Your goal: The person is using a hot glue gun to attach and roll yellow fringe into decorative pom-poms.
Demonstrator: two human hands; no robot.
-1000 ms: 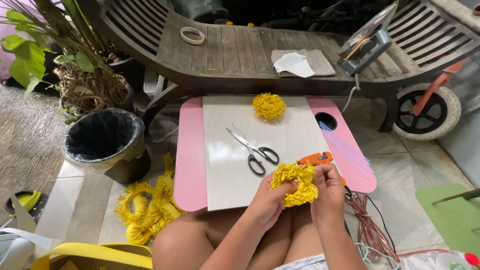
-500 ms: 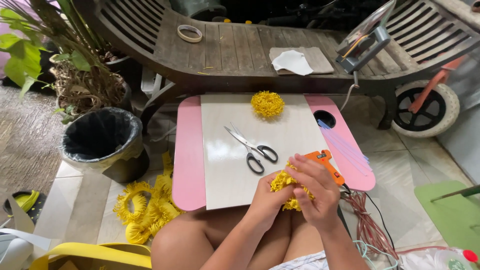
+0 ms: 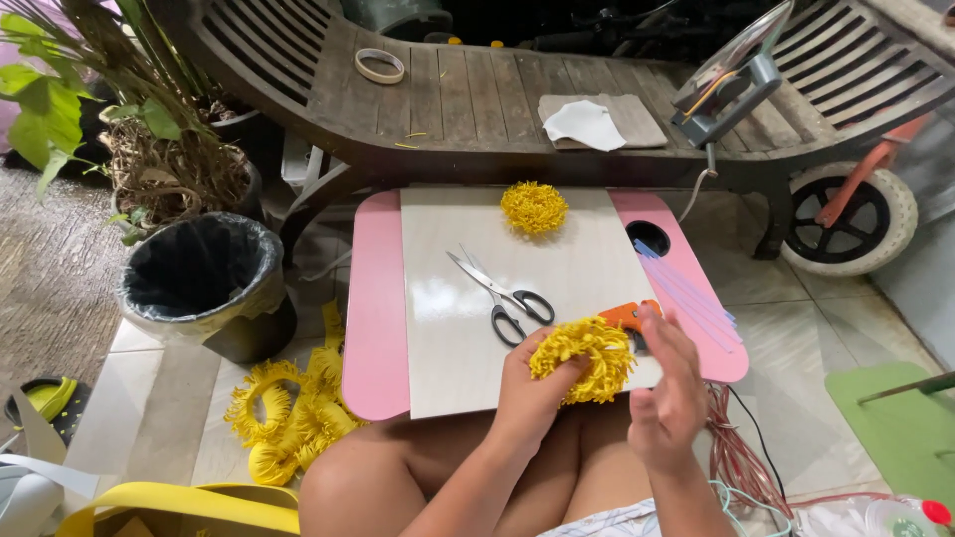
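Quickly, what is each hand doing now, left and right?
Left hand: closed around the yellow fringed flower.
Right hand: open, holding nothing, beside the flower, near the orange glue gun.

Orange glue gun — mostly hidden

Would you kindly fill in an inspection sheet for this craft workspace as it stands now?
Surface: white board lying on a pink lap table.
Job's things: yellow fringed pompom in the left hand; finished yellow pompom; scissors, blades parted; orange glue gun.
Clutter: yellow fringe coils on the floor; tape roll on the wooden bench.
Grippers: left hand grips the pompom; right hand open beside it.
Cables: reddish cords on the tiles.
Surroundings: black-lined bin, potted plant, wheel.
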